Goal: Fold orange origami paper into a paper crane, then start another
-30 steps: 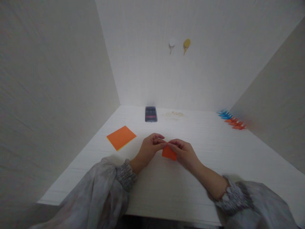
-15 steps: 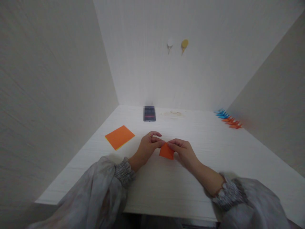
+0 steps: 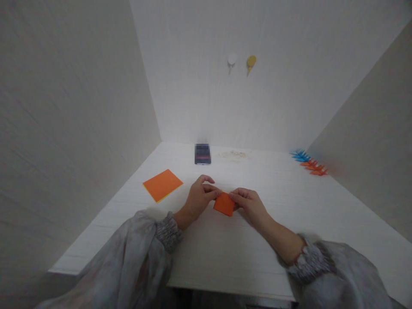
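Note:
A small folded piece of orange origami paper (image 3: 224, 204) is held between my two hands, above the white table. My left hand (image 3: 202, 195) pinches its upper left corner between thumb and index finger, with the other fingers lifted and a ring on one of them. My right hand (image 3: 250, 203) grips its upper right edge between thumb and fingers. To the left lies a stack of orange paper (image 3: 163, 185) with a yellow edge showing beneath.
A phone (image 3: 202, 154) rests near the back wall. Blue folded paper pieces (image 3: 300, 156) and orange folded pieces (image 3: 314, 167) stand in a row at the right wall. A white hook (image 3: 231, 60) and a yellow hook (image 3: 251, 61) are on the back wall.
The folded orange paper has turned slightly and its face shows flatter and wider. My right fingers have shifted a little along its edge; both hands keep hold.

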`<action>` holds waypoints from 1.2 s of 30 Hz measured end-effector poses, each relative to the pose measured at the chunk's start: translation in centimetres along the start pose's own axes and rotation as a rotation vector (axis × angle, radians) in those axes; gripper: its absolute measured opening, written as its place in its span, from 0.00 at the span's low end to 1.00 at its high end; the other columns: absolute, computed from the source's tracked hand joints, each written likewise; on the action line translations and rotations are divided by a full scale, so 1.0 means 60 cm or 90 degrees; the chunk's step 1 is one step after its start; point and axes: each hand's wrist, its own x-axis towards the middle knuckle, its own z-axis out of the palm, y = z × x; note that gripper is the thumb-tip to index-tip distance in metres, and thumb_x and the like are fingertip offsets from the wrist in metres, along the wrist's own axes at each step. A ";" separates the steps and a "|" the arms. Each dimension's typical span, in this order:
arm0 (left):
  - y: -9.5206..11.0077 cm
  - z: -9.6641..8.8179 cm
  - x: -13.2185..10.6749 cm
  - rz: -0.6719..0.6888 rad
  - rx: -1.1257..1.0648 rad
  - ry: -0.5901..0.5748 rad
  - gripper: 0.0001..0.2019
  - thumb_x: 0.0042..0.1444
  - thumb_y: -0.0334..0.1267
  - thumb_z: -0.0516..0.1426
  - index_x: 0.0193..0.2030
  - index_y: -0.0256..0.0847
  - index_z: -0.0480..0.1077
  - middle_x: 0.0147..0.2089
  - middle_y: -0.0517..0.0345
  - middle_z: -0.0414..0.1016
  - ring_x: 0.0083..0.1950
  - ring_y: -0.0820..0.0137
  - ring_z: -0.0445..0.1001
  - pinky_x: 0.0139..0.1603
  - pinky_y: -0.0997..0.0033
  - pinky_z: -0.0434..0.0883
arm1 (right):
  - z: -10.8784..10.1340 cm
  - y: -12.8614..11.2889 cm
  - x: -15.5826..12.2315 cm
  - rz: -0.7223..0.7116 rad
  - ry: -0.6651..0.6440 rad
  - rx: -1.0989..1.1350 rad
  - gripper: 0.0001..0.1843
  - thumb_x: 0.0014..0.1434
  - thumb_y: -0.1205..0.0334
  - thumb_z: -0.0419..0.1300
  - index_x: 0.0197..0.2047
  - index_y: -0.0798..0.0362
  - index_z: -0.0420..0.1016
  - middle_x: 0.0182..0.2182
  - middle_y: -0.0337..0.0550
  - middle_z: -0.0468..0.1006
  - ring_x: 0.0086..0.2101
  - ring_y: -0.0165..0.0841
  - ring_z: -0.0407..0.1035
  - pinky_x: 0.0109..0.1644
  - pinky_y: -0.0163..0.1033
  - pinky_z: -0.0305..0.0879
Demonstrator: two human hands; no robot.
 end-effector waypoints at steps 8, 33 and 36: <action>-0.002 -0.004 0.003 0.012 -0.006 0.009 0.16 0.41 0.32 0.60 0.34 0.39 0.56 0.24 0.62 0.73 0.25 0.74 0.71 0.30 0.74 0.67 | -0.001 -0.005 0.002 -0.001 0.000 0.008 0.12 0.40 0.57 0.63 0.20 0.56 0.69 0.14 0.36 0.71 0.17 0.26 0.64 0.22 0.32 0.61; -0.008 -0.007 0.007 0.004 -0.027 0.005 0.16 0.40 0.34 0.61 0.31 0.39 0.57 0.23 0.64 0.71 0.26 0.75 0.71 0.31 0.73 0.67 | -0.002 -0.002 0.005 -0.060 -0.041 -0.054 0.12 0.46 0.56 0.60 0.21 0.56 0.69 0.14 0.36 0.70 0.16 0.25 0.63 0.21 0.31 0.59; -0.009 -0.007 0.007 -0.006 -0.028 -0.003 0.16 0.41 0.35 0.61 0.34 0.38 0.57 0.25 0.62 0.73 0.27 0.74 0.71 0.33 0.72 0.67 | -0.002 -0.004 0.006 -0.082 -0.031 -0.059 0.12 0.46 0.56 0.60 0.21 0.56 0.70 0.14 0.35 0.70 0.17 0.25 0.63 0.21 0.31 0.60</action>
